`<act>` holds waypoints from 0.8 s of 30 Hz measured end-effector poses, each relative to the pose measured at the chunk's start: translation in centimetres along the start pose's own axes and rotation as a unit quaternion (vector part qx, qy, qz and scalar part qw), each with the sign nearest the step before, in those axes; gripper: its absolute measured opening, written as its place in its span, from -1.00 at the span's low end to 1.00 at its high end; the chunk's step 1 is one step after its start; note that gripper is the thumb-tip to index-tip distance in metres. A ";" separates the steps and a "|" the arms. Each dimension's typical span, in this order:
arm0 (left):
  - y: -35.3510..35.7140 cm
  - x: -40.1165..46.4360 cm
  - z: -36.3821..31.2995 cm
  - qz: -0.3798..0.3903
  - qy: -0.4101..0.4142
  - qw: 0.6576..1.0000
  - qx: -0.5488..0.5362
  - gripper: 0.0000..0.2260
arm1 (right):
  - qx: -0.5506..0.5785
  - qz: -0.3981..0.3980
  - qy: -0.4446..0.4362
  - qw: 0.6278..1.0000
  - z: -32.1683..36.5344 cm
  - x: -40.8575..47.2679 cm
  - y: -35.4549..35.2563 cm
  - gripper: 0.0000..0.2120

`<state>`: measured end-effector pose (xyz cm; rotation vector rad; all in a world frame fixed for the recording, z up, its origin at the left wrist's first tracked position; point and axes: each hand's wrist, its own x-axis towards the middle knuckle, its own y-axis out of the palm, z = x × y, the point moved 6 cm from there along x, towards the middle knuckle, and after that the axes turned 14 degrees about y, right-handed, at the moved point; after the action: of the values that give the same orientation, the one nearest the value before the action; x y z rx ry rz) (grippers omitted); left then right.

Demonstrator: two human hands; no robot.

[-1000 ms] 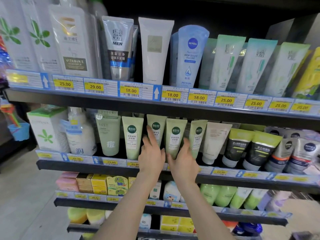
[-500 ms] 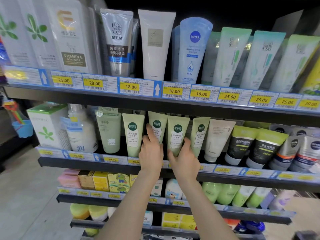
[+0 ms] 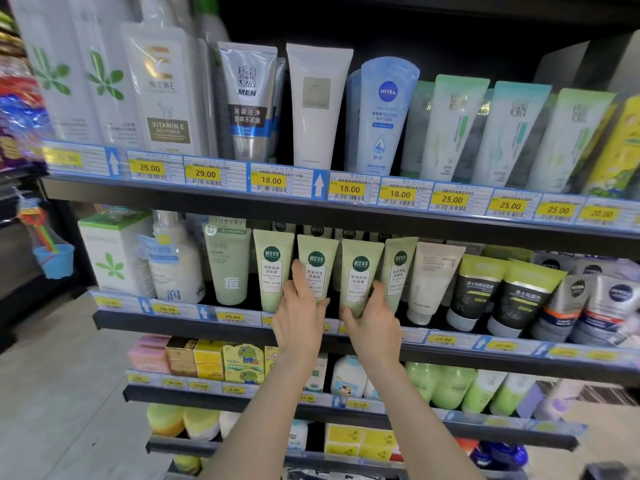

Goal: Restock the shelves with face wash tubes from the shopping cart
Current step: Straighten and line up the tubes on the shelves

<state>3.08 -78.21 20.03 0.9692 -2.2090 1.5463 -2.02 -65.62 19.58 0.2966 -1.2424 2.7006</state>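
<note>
Several pale green face wash tubes with round dark green logos stand in a row on the middle shelf [image 3: 214, 327]. My left hand [image 3: 299, 315] holds the lower part of the second tube [image 3: 318, 268], fingers up its left edge and thumb on its right. My right hand [image 3: 375, 323] grips the bottom of the third tube [image 3: 361, 275], thumb at its left corner and fingers behind its right edge. A first tube [image 3: 273, 271] and a fourth tube [image 3: 398, 268] stand on either side, upright. The shopping cart is out of view.
The top shelf carries taller tubes, among them a grey MEN tube [image 3: 247, 98], a white tube [image 3: 317, 102] and a blue Nivea tube [image 3: 384, 112]. Dark men's tubes [image 3: 474, 292] stand right of my hands. Boxes and bottles fill the lower shelves. The floor lies to the left.
Both hands stay at the green tubes. My left hand has closed in on the second tube and my right on the third. The view has shifted slightly.
</note>
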 end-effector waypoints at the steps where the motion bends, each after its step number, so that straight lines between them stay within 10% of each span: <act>1: 0.0 0.0 0.0 0.000 0.000 1.000 0.002 -0.25 | 0.002 0.001 -0.001 1.000 0.0 0.0 0.0 -0.43; 24: -0.1 0.1 0.2 0.029 -0.003 1.000 -0.005 -0.30 | 0.012 -0.007 -0.012 1.000 -0.4 0.2 0.6 -0.42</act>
<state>3.15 -78.39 20.10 0.9152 -2.2659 1.5590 -2.34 -65.69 18.96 0.3395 -1.2105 2.7100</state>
